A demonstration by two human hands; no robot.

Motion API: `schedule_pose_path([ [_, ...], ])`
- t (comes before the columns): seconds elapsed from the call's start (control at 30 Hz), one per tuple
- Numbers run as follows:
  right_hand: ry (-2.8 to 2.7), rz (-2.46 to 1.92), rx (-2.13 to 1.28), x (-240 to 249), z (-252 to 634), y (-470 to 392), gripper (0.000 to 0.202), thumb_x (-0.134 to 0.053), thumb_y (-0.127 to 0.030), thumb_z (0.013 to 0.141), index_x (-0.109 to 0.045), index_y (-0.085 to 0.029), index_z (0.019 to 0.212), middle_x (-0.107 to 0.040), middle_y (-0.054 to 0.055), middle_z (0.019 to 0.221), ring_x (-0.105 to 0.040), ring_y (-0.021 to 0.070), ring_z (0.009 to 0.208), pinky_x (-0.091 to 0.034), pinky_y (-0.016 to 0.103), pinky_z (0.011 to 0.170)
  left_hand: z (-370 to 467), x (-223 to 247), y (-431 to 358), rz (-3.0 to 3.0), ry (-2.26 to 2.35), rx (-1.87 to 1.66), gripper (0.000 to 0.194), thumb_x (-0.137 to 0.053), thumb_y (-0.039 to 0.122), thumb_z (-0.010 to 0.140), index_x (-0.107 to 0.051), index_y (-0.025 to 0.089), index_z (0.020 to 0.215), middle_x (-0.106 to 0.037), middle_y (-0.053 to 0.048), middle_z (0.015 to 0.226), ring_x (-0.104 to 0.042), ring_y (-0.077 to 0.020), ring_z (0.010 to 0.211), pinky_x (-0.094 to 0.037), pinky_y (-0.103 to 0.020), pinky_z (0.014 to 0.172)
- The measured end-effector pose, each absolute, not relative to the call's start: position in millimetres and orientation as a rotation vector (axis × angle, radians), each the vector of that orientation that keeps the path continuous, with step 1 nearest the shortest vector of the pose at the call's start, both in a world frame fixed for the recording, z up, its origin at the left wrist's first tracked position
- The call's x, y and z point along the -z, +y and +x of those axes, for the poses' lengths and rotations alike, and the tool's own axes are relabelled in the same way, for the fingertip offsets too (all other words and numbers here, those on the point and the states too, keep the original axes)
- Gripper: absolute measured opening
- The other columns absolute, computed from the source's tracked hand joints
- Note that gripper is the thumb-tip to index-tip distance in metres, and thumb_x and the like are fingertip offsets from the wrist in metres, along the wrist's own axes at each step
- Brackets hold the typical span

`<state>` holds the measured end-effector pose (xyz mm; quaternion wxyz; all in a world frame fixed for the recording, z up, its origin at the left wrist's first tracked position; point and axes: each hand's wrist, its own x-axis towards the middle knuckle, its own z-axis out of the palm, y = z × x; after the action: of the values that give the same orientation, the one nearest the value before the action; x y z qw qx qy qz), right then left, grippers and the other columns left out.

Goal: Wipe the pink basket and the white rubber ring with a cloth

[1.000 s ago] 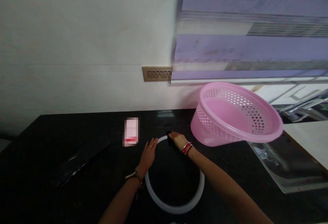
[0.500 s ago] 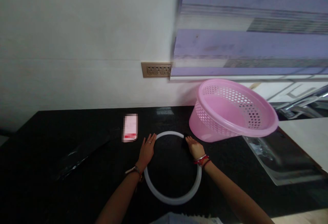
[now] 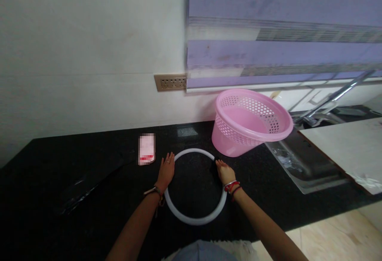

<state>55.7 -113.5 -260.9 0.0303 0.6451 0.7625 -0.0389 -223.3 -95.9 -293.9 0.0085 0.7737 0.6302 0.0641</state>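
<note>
A white ring, like a thick tube bent into a circle, lies flat on the black countertop. My left hand rests on its upper left side, fingers stretched out and pointing away from me. At the upper right, my right hand has its fingers bent and closed over the ring. Beside those fingertips a small piece of black material covers part of the ring; its kind is hard to make out against the dark counter.
A pink perforated basket stands behind my right hand. A pink, blurred-out phone-shaped object lies behind my left hand. Shiny black plastic is at the left. To the right are a steel sink, a white board and a faucet.
The view has turned to the right, showing more of the sink, board and floor. Both hands keep their places on the white ring.
</note>
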Motion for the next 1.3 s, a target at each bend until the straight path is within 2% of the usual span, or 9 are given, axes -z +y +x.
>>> schedule_pose_path([
  [0.13, 2.406, 1.781, 0.215, 252.9, 44.4, -73.4, 0.038, -0.036, -0.004, 0.084, -0.054, -0.008, 0.117, -0.053, 0.015, 0.119, -0.05, 0.0171, 0.111, -0.04, 0.028, 0.095, -223.1, 293.9, -94.5, 2.445, 1.949, -0.18, 0.043, -0.023, 0.011, 0.088, -0.044, 0.011, 0.126, -0.042, -0.01, 0.135, -0.034, -0.0217, 0.127, -0.035, -0.042, 0.1],
  [0.33, 2.647, 1.361, 0.305, 243.2, -11.3, -16.8, 0.035, -0.041, -0.008, 0.084, -0.055, -0.011, 0.116, -0.054, 0.011, 0.119, -0.049, 0.0158, 0.112, -0.037, 0.027, 0.097, -219.4, 297.4, -93.0, 2.409, 1.947, -0.171, 0.044, -0.023, 0.008, 0.087, -0.043, 0.012, 0.126, -0.041, -0.009, 0.136, -0.033, -0.0207, 0.127, -0.034, -0.042, 0.101],
  [0.47, 2.772, 0.997, 0.355, 244.7, -53.0, 0.1, 0.036, -0.044, -0.01, 0.084, -0.053, -0.011, 0.118, -0.053, 0.009, 0.122, -0.046, 0.0158, 0.115, -0.034, 0.026, 0.1, -216.2, 296.4, -90.0, 2.371, 1.955, -0.157, 0.046, -0.023, 0.006, 0.086, -0.041, 0.012, 0.128, -0.04, -0.01, 0.137, -0.032, -0.0199, 0.128, -0.031, -0.042, 0.103],
  [0.6, 2.815, 0.875, 0.343, 250.0, -67.2, 3.7, 0.036, -0.041, -0.011, 0.085, -0.053, -0.009, 0.119, -0.051, 0.01, 0.123, -0.046, 0.018, 0.115, -0.035, 0.03, 0.1, -215.4, 295.7, -88.5, 2.337, 1.974, -0.145, 0.048, -0.022, 0.002, 0.084, -0.04, 0.009, 0.128, -0.038, -0.011, 0.138, -0.032, -0.0198, 0.128, -0.03, -0.04, 0.104],
  [0.77, 2.831, 0.97, 0.311, 251.3, -52.7, 5.3, 0.036, -0.041, -0.01, 0.085, -0.053, -0.012, 0.12, -0.052, 0.01, 0.122, -0.046, 0.0163, 0.115, -0.036, 0.028, 0.1, -216.5, 297.5, -89.5, 2.311, 1.987, -0.167, 0.049, -0.022, 0.003, 0.084, -0.038, 0.01, 0.13, -0.037, -0.011, 0.138, -0.03, -0.0189, 0.129, -0.029, -0.04, 0.104],
  [0.93, 2.649, 1.354, 0.217, 246.7, -9.3, -5.1, 0.037, -0.038, -0.007, 0.085, -0.053, -0.012, 0.119, -0.054, 0.01, 0.12, -0.05, 0.0147, 0.111, -0.04, 0.024, 0.095, -218.0, 298.2, -91.6, 2.311, 2.009, -0.199, 0.046, -0.023, 0.009, 0.087, -0.039, 0.012, 0.13, -0.039, -0.01, 0.137, -0.03, -0.019, 0.129, -0.029, -0.042, 0.104],
  [1.07, 2.488, 1.625, 0.11, 248.7, 28.4, -39.5, 0.039, -0.037, -0.005, 0.084, -0.052, -0.007, 0.119, -0.055, 0.015, 0.116, -0.053, 0.0179, 0.107, -0.042, 0.027, 0.091, -218.4, 295.2, -92.1, 2.31, 2.034, -0.201, 0.045, -0.022, 0.011, 0.088, -0.04, 0.011, 0.129, -0.04, -0.01, 0.137, -0.031, -0.0198, 0.128, -0.029, -0.042, 0.104],
  [1.3, 2.231, 2.051, -0.048, 264.3, 57.3, -121.3, 0.039, -0.035, -0.007, 0.084, -0.053, -0.009, 0.118, -0.058, 0.015, 0.112, -0.054, 0.0175, 0.106, -0.042, 0.026, 0.091, -211.8, 291.6, -110.9, 2.226, 2.111, -0.205, 0.047, -0.021, 0.01, 0.087, -0.039, 0.011, 0.13, -0.039, -0.011, 0.137, -0.032, -0.0208, 0.128, -0.031, -0.043, 0.102],
])
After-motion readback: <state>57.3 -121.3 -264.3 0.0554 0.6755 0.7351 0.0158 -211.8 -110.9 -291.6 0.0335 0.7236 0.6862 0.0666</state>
